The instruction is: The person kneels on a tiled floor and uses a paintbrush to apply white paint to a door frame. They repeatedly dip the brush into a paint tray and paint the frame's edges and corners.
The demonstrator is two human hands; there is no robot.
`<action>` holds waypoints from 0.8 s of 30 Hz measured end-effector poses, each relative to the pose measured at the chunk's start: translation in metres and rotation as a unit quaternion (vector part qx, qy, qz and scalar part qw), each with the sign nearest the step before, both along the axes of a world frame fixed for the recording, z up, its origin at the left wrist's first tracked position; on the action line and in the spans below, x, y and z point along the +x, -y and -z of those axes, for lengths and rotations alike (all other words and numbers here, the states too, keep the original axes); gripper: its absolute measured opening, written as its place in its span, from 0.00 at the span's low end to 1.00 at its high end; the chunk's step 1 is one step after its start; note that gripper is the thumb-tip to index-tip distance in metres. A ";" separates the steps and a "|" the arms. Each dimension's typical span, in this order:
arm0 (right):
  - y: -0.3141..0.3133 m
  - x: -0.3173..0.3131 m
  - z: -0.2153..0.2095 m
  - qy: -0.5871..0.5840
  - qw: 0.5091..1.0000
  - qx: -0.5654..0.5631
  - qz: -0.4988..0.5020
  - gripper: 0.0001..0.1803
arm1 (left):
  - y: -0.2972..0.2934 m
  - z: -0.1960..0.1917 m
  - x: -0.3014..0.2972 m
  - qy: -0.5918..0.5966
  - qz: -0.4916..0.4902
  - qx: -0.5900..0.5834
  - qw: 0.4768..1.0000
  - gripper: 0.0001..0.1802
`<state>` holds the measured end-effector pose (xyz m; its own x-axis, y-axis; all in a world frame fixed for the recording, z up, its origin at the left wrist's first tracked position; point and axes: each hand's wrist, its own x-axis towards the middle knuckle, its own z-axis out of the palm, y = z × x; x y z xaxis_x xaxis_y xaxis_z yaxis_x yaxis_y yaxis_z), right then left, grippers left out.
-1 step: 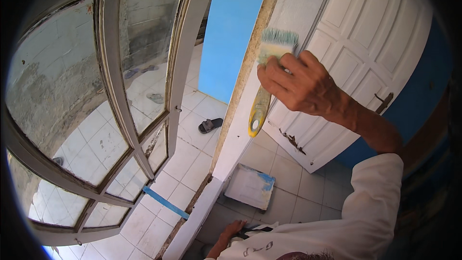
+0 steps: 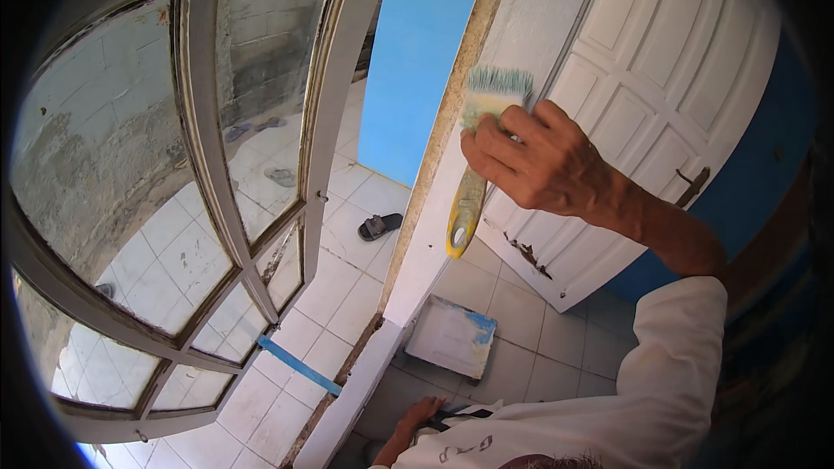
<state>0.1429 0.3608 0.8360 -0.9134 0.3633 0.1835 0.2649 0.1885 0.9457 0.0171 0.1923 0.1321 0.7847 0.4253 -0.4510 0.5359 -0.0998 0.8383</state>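
Observation:
My right hand (image 2: 543,156) is closed around the neck of a wide paintbrush (image 2: 465,213). The brush has a grey-and-yellow handle with a hole at its lower end, and its pale ferrule and green bristles point up. Those bristles lie against or just over the white-painted door frame (image 2: 534,22); I cannot tell how firmly they touch. Low in the view, my left hand (image 2: 423,410) rests by my leg, its visible fingers stretched out and holding nothing. A white paint tray (image 2: 447,339) with blue smears sits on the tiled floor below the brush.
To the left stands a glass-paned door (image 2: 201,122) with a worn frame. A white panelled door (image 2: 643,95) with a damaged lower edge is at the right. Beyond the frame are a blue wall (image 2: 417,61) and a dark sandal (image 2: 380,227). A blue strip (image 2: 300,365) lies across the threshold.
My right hand and the paintbrush have shifted slightly down along the door frame. My left hand has not visibly moved.

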 end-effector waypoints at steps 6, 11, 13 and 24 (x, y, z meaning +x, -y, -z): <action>-0.022 -0.005 -0.041 -0.282 0.951 -0.100 -0.080 0.10 | -0.007 -0.017 -0.006 0.029 -0.001 0.027 0.999 0.41; -0.020 0.003 -0.112 -0.324 0.946 0.026 -0.006 0.12 | -0.011 -0.026 -0.003 0.004 -0.001 -0.005 1.000 0.41; -0.021 -0.011 -0.129 -0.287 0.951 0.103 -0.053 0.09 | -0.010 -0.024 -0.005 0.030 0.005 0.005 1.000 0.41; -0.011 -0.002 -0.034 0.005 0.995 0.098 -0.013 0.06 | -0.009 -0.015 -0.002 0.025 -0.028 0.008 0.999 0.41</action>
<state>0.1413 0.3714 0.8698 -0.9238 0.2983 0.2400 0.2536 0.0074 0.9673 0.0155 0.2011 0.1468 0.7809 0.4762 -0.4043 0.4978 -0.0835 0.8632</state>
